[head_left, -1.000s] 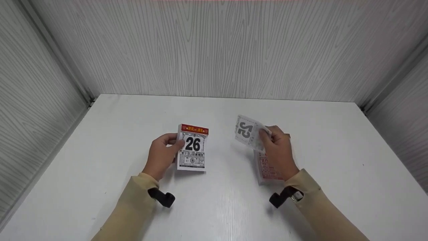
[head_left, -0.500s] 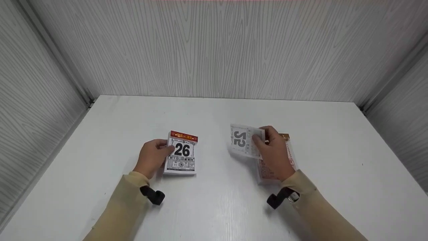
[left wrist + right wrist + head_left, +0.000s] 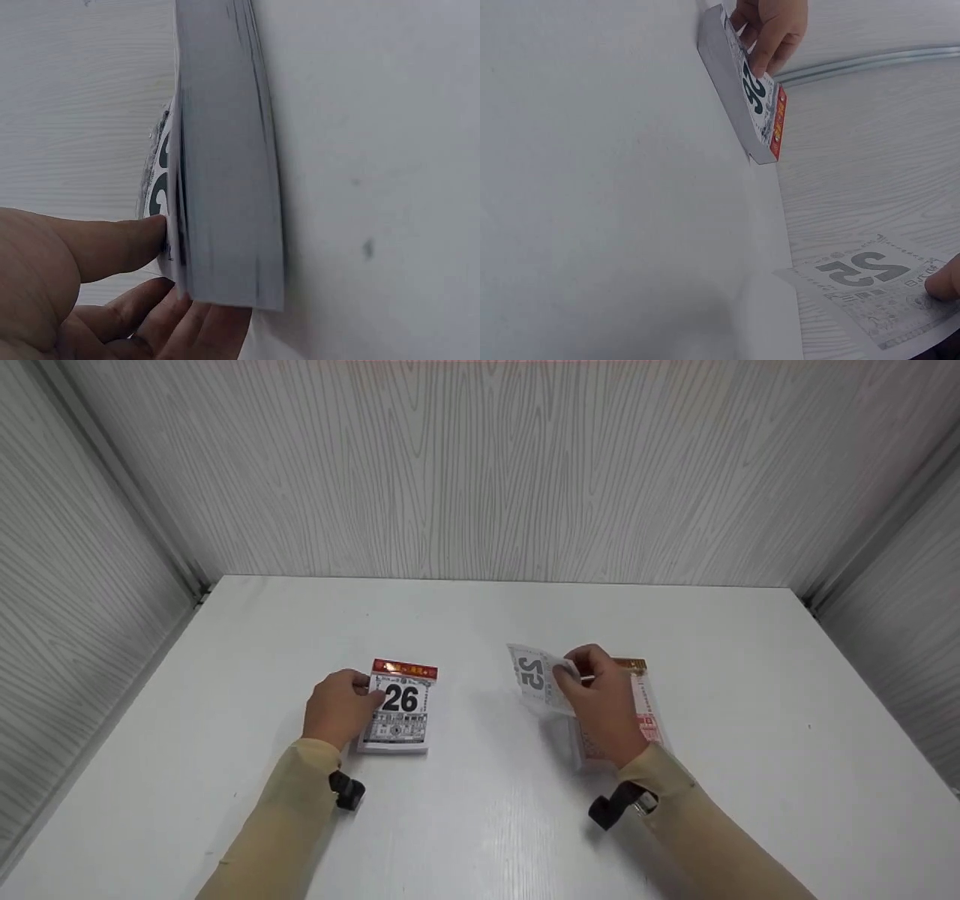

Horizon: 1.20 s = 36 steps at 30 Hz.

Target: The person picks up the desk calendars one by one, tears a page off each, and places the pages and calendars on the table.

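Observation:
A thick tear-off calendar (image 3: 395, 727) with a red header and a black 26 is at centre-left in the head view. My left hand (image 3: 337, 709) grips its left side, thumb on the front page; the left wrist view shows the page stack's edge (image 3: 225, 165) close up. To the right, my right hand (image 3: 607, 709) pinches a loose thin calendar sheet (image 3: 534, 673) above the table, its 25 showing through reversed. Below that hand lies a second calendar pad (image 3: 643, 697) with red print and a gold header, partly hidden by the hand.
Everything is on a white table (image 3: 480, 825). A grey wood-grain panel (image 3: 480, 472) stands behind it, with similar panels at left and right. Black straps with small blocks (image 3: 611, 810) sit on both wrists.
My left hand has moved left and slightly down with the 26 calendar. My right hand has shifted a little left, lowering the loose sheet and uncovering more of the red-print pad.

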Each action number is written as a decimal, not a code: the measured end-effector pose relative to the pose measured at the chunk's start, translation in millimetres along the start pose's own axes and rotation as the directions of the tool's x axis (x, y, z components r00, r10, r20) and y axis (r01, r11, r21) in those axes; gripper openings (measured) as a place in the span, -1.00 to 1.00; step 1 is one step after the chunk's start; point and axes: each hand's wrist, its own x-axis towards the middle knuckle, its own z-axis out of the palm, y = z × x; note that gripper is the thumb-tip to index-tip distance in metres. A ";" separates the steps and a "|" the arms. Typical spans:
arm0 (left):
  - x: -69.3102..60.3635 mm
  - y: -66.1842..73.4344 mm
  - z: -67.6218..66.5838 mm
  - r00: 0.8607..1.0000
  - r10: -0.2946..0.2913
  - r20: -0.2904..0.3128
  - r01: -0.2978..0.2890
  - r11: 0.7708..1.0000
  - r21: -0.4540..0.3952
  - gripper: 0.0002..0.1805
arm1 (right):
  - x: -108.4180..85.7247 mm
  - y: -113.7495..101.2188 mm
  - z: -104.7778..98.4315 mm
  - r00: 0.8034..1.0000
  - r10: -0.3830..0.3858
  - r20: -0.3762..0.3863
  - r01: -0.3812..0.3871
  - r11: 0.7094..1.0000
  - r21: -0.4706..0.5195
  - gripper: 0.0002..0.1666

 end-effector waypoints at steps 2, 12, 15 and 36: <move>-0.4 0.3 0.7 1.000 0.005 -0.003 -0.005 1.000 0.011 -0.53 | 0.1 -0.8 3.3 1.000 -0.028 -0.005 0.028 1.000 0.000 -0.88; -0.1 -4.3 2.4 1.000 -0.011 0.014 0.011 1.000 -0.012 -0.53 | 0.0 -6.7 28.7 0.974 -0.223 0.040 0.225 0.929 -0.295 -0.92; -0.6 -4.0 2.5 1.000 -0.015 0.017 0.015 1.000 -0.019 -0.53 | -1.6 -9.2 37.3 0.961 -0.262 0.090 0.276 0.879 -0.389 -0.87; -1.2 -3.9 1.4 1.000 0.009 0.018 -0.008 1.000 -0.028 -0.54 | -17.1 -5.6 57.2 0.801 -0.125 0.585 0.427 0.806 -0.411 -0.66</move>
